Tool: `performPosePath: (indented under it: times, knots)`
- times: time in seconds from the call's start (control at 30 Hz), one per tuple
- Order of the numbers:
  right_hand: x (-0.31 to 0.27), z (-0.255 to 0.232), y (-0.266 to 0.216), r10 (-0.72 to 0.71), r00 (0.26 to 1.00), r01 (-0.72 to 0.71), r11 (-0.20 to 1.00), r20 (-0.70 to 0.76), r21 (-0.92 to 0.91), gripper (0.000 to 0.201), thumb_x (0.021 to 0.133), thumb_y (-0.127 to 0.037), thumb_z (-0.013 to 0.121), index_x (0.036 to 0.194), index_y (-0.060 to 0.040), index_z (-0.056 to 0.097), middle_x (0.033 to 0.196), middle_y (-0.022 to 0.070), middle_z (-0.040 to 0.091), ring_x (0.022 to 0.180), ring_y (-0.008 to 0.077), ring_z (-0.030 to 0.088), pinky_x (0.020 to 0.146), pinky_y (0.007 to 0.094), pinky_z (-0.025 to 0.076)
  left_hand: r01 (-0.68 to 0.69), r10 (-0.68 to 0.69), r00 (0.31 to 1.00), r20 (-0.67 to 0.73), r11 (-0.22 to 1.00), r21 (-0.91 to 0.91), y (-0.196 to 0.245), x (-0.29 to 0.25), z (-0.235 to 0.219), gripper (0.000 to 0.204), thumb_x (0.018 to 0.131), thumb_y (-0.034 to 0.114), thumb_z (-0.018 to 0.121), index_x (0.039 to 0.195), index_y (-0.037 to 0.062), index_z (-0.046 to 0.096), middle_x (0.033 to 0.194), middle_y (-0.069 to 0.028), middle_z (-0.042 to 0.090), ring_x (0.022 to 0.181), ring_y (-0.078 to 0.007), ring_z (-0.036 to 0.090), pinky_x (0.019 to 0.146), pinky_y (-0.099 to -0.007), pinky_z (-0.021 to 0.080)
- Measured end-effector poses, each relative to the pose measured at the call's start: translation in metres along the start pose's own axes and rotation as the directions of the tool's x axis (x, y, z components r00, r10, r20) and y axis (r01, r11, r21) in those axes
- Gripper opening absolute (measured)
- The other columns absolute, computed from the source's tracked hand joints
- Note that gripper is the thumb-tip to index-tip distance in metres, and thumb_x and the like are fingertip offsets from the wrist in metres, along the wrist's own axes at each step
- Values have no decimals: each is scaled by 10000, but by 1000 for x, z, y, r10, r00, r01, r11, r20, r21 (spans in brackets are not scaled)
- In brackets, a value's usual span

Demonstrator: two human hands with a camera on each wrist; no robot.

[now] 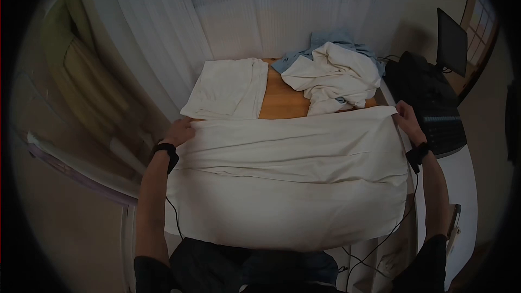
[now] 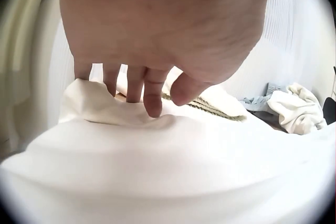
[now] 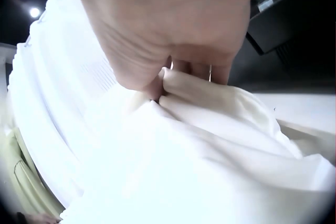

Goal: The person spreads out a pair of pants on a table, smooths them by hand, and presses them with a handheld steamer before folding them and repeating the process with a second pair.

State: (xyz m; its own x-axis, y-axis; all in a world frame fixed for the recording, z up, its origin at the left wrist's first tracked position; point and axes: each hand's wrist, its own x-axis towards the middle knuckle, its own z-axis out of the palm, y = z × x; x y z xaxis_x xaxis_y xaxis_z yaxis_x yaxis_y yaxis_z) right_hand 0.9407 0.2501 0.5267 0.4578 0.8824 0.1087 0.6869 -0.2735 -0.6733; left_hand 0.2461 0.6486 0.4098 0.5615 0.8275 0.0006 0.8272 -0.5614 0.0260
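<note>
A large white cloth, with creases across its middle, spreads over the table in front of me and hangs over the near edge. At its far left corner is my left hand. In the left wrist view that hand's fingers reach down fairly straight to the cloth's edge, some tips hidden behind a fold, the thumb apart from them. My right hand pinches the far right corner between thumb and fingers. Gathered folds show below that grip in the right wrist view, where the fingertips are partly hidden by the cloth.
A folded white cloth lies at the back left of the wooden table. White and blue fabric is heaped at the back right. Beyond my right hand are a black keyboard and a monitor. Curtains hang behind.
</note>
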Motion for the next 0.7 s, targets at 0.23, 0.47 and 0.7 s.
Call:
performPosePath:
  times: [0.23,0.47,0.7]
  knots:
    - [-24,-7,-19,-151,973,108,967,-177,-233,349,905,-252,737,1082,18,604,944,152,678,842,227,640,779,360,513,197,-197,980,7,980,-17,60,-14,-49,311,803,220,634,1087,140,731,1100,-105,710,1131,-323,632,1031,-492,421]
    - [-22,5,-45,-86,995,72,962,-43,-263,350,896,-273,761,1049,25,658,975,153,689,850,236,659,788,365,518,385,-267,845,-463,905,181,-8,-40,-161,239,866,162,654,1086,189,742,1001,-109,740,1004,-350,673,946,-519,433]
    - [-50,7,-64,-471,671,401,880,-573,-255,116,902,-44,703,991,-2,643,871,120,628,756,228,600,719,302,494,518,-310,711,-631,838,171,-46,-129,-228,286,924,213,573,1183,157,679,1020,-157,725,1003,-418,661,873,-592,489]
